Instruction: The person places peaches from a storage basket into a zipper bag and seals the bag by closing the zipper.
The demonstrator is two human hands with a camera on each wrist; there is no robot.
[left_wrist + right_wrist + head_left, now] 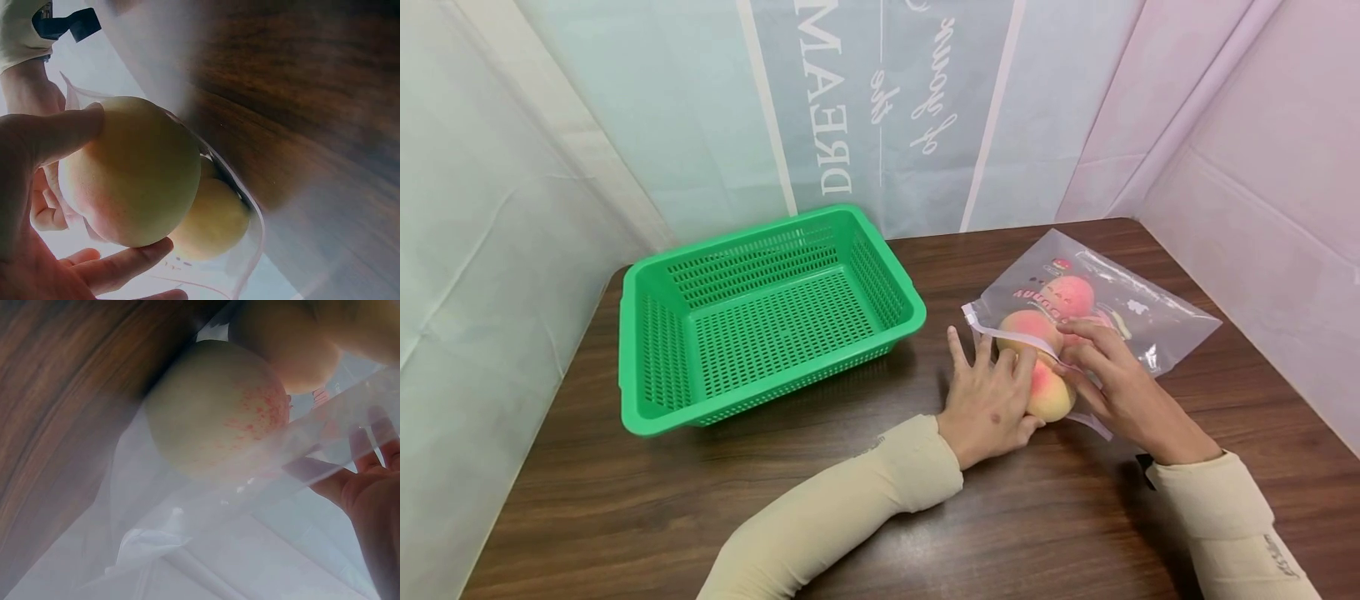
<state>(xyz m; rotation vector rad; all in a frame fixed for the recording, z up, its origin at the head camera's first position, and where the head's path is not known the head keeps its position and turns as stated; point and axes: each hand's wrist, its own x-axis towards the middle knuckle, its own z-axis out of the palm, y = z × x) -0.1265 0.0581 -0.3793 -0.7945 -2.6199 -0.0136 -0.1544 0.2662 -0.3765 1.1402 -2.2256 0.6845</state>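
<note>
A clear plastic zip bag (pixel 1157 321) with printed pictures lies on the right of the table, its mouth towards me. Several pink-and-yellow peaches are inside, one peach (pixel 1070 293) near the middle. At the bag's mouth my left hand (pixel 988 408) holds another peach (pixel 1049 392). In the left wrist view, thumb and fingers go round this peach (pixel 134 172), with a further peach (pixel 212 219) behind it inside the bag. My right hand (pixel 1123 392) grips the mouth's edge from the right. A peach (pixel 215 409) shows beside the film in the right wrist view.
A green perforated plastic basket (pixel 880 333) stands left of the bag, with nothing seen in it. The dark wooden table (pixel 865 542) meets pale cloth walls at the back and both sides. Printed lettering (pixel 823 100) marks the back cloth.
</note>
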